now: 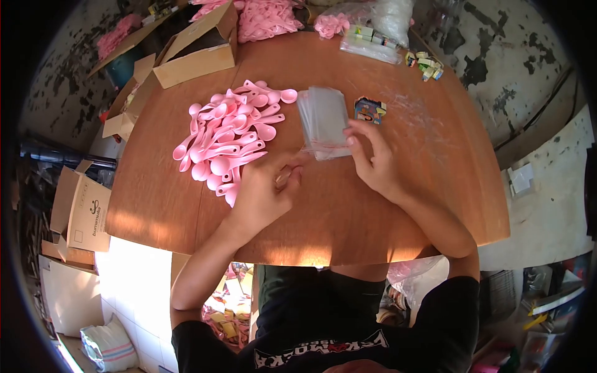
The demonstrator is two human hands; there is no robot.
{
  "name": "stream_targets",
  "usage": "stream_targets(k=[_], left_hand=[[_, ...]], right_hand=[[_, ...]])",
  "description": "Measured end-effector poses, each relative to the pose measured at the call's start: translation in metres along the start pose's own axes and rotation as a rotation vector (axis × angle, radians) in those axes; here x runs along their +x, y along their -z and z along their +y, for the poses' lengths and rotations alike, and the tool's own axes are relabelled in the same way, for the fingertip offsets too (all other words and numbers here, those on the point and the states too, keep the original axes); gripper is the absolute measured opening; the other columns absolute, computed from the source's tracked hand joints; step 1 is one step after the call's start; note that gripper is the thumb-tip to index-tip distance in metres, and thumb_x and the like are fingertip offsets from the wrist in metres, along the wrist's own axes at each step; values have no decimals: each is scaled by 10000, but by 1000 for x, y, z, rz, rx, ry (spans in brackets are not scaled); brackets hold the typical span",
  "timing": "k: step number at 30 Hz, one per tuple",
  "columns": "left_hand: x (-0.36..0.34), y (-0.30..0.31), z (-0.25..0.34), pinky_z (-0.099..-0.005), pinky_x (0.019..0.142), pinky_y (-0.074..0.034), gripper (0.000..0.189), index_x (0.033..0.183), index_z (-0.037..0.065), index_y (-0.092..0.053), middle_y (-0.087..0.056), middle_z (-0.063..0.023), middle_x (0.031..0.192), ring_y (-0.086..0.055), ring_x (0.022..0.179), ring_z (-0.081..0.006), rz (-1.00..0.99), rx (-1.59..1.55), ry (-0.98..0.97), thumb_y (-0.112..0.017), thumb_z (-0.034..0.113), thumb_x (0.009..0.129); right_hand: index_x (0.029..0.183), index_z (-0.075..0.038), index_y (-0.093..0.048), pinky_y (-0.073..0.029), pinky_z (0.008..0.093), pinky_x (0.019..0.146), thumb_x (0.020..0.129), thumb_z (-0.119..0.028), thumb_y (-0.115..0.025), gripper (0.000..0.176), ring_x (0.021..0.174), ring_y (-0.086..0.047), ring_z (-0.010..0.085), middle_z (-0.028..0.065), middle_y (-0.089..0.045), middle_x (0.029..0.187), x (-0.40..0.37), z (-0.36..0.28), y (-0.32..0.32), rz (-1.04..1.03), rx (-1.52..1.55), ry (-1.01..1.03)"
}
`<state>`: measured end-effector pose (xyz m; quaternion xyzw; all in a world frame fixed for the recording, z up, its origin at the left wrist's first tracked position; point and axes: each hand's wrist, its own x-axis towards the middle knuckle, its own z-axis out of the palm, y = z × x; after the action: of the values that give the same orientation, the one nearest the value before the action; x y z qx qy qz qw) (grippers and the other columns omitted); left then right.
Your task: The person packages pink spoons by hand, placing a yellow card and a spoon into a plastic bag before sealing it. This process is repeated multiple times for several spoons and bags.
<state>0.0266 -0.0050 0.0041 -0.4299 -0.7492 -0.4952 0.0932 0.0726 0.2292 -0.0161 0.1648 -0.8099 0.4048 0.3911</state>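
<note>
My left hand [264,189] is over the table at the near edge of a heap of pink plastic spoons [233,127]. Its fingers curl in toward the thumb, and I cannot tell what is between them. My right hand [375,163] has thumb and forefinger apart, with the fingertips by the right edge of a stack of clear plastic bags [324,121]. The bags lie flat, slightly fanned, to the right of the spoons. Just beyond the right fingertips sits a small pile of dark printed cards [370,110].
An open cardboard box [196,62] stands at the table's back left. Behind are bags of pink pieces [267,20] and a clear plastic bundle [371,53]. Small yellow-green labels [425,66] lie at the far right. Another carton [87,211] is left of the table [435,211].
</note>
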Motion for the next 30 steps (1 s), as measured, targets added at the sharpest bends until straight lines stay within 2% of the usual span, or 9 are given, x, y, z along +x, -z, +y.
stream_targets(k=[2,4,6,13,16,20,23,26,30], left_hand=[[2,4,3,-261,705,-531,211,1043,-31,-623,-695,-89,922,-643,820,-118,-14,-58,51,-620,-81,838],[1,2,0,-242,710,-504,150,1015,-22,-630,-684,-60,935,-616,825,-104,47,-502,313,-621,-48,867],[2,6,-1,-233,697,-509,144,1012,-29,-632,-668,-44,922,-610,819,-80,61,-522,299,-604,-53,873],[6,15,-3,-189,677,-473,135,1015,-18,-662,-657,-6,891,-583,757,-43,111,-613,373,-648,64,907],[4,21,-3,-197,689,-468,164,992,-10,-686,-661,10,843,-574,753,-40,46,-635,490,-662,133,915],[5,17,-1,-191,622,-436,192,961,24,-703,-661,23,783,-553,696,-35,96,-617,416,-687,207,902],[5,15,-5,-193,600,-426,192,937,29,-709,-666,21,778,-543,674,-31,114,-619,407,-686,216,904],[4,18,-7,-193,609,-428,189,925,26,-713,-669,21,779,-542,675,-29,28,-582,411,-690,213,902],[4,16,-3,-197,613,-456,150,933,-8,-709,-677,-4,796,-553,685,-27,-44,-510,389,-663,133,912]], right_hand=[[1068,-23,-623,-505,414,789,845,-61,-624,226,891,-636,332,141,-671,958,17,11,15,-152,-361,-198],[1060,-37,-632,-503,436,786,831,-67,-626,232,941,-621,341,149,-651,1022,14,45,24,-145,-406,-155],[1074,-8,-638,-524,404,738,815,-80,-662,270,909,-651,319,153,-651,1054,12,56,34,-309,-763,-6],[871,-1,-697,-513,404,698,796,-80,-695,109,780,-662,333,145,-696,928,17,59,36,-284,-468,-209],[931,-13,-689,-511,390,681,815,-78,-679,133,778,-657,345,147,-692,918,20,59,38,-236,-496,-211],[948,-28,-676,-509,384,635,854,-91,-657,115,714,-655,321,160,-672,838,39,28,45,-34,-709,-14],[1012,-7,-648,-454,242,554,929,-146,-636,163,626,-581,95,52,-661,800,42,25,49,245,-322,-132],[1006,1,-647,-443,204,559,943,-160,-631,173,654,-551,51,17,-649,840,45,-16,44,351,66,-245],[1017,14,-636,-502,210,603,945,-148,-625,178,692,-584,60,45,-655,868,38,-49,39,200,194,-233]])
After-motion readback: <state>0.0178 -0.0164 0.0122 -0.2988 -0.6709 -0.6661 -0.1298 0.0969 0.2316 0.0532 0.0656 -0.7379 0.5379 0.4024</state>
